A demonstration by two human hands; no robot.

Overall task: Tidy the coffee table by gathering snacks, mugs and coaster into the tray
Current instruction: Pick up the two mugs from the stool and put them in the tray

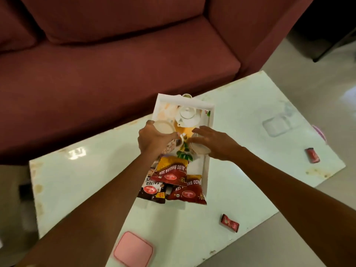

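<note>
Pink coaster (133, 249) sits closest, near the front edge of the surface (77, 176), not yet gathered. Up at the tray (208, 132), the left hand (154, 138) is wrapped around a mug (163, 127), fingers closed on its side, over the tray's left half. The right hand (213, 142) has its fingers loosely spread over a second mug (199, 147) by the tray's right wall; whether it actually grips is hard to tell. Beyond them stands a white teapot (187, 114). Snack packets (173, 182) overlap at the tray's near end. Two red sweets wait outside: one (229, 222) front right, one (312, 155) far right. Both lie on the right hand's side; the coaster lies nearer the left arm.
</note>
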